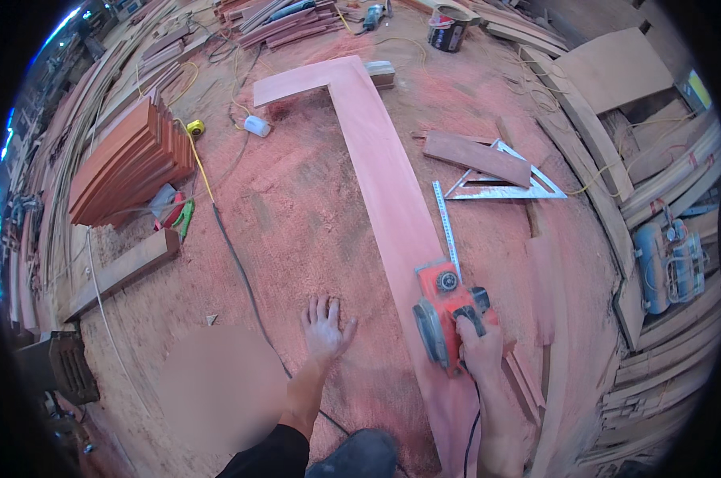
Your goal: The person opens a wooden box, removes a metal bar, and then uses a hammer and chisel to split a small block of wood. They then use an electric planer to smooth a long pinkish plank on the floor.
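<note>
My right hand (481, 344) is wrapped round the handle of a red electric planer (442, 301) with a black knob at its front. The planer rests on a long pinkish wooden board (380, 163), which runs away from me and meets a shorter piece at its far end, forming an angled corner. Dust-covered, my left hand (326, 331) lies with spread fingers on the dusty surface left of the board and holds nothing. A dark cord trails from the planer beside my right forearm. A steel ruler (446, 227) lies just beyond the planer, along the board's right side.
To the right, a wood offcut (480, 158) lies over a metal set square (528, 182). At left are stacked reddish boards (125, 163), a yellow tape measure (195, 127) and a dark cable (237, 259). A black bucket (448, 30) stands far off; a blue compressor (667, 263) sits at right.
</note>
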The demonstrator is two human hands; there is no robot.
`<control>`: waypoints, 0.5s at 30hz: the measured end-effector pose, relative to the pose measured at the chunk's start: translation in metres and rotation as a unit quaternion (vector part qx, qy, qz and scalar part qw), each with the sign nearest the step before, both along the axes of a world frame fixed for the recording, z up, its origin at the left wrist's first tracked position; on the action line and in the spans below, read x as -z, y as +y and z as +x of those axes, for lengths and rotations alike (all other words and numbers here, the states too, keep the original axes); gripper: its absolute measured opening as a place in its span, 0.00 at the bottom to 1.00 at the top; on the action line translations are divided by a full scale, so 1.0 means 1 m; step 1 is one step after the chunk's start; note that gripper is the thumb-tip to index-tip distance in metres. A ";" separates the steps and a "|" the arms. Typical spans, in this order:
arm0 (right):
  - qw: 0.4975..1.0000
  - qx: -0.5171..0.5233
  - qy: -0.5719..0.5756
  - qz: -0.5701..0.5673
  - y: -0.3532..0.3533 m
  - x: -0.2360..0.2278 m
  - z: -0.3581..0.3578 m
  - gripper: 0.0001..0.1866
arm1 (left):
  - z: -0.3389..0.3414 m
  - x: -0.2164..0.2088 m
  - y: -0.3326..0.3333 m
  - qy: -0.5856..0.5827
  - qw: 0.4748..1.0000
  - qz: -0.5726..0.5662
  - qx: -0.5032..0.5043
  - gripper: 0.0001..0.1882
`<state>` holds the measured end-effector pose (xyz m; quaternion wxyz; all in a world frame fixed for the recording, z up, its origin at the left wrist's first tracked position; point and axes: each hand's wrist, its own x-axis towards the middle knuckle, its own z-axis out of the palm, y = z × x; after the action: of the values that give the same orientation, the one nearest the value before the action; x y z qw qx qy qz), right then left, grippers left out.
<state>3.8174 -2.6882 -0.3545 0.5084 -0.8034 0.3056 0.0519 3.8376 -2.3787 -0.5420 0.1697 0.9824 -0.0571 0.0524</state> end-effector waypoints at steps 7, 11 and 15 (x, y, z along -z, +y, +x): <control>0.999 -0.040 -0.006 -0.028 0.021 -0.014 0.108 0.26 | 0.007 0.000 -0.003 0.009 1.000 0.001 -0.001 0.33; 0.998 -0.052 -0.026 -0.022 0.037 -0.017 0.161 0.23 | 0.008 0.003 -0.004 0.011 1.000 0.001 0.006 0.34; 0.995 -0.072 -0.052 -0.039 0.048 -0.008 0.208 0.21 | 0.007 0.005 -0.003 0.034 0.999 0.008 0.008 0.35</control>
<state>4.0257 -2.6398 -0.3460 0.4869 -0.8441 0.2220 0.0340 3.8450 -2.3821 -0.5466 0.1645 0.9844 -0.0597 0.0170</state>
